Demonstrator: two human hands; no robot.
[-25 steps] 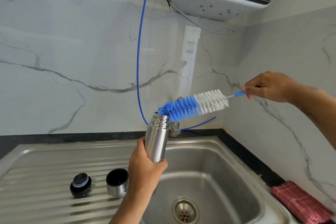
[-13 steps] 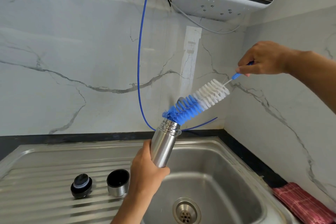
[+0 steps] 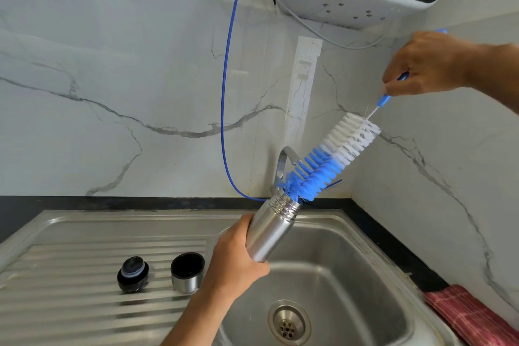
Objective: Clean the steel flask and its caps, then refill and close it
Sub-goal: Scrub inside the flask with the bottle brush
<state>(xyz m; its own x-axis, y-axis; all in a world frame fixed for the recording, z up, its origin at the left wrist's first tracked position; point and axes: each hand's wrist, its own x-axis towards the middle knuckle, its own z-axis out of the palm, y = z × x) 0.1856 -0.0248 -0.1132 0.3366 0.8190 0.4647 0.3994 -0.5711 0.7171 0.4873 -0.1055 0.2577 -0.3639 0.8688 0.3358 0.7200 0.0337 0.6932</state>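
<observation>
Nearest, the left hand [image 3: 233, 258] has its grip wrapped round the lower body of the steel flask [image 3: 271, 226], which hangs over the sink [image 3: 373, 264] basin. On the ribbed draining surface [image 3: 70, 275] to its left the black inner cap [image 3: 132, 272] and the steel outer cap [image 3: 187, 271] stand side by side, apart from each other. The flask's long axis tilts, mouth pointing up and to the right, towards the tap [image 3: 285, 161]. The blue tip of the bottle brush [image 3: 328, 156] sits just in that mouth. Farther off, the right hand [image 3: 429, 63] pinches the brush's thin blue handle. To scrub well, I'd say keep brush and flask on one line, then push straight down the neck while the left hand holds firm.
</observation>
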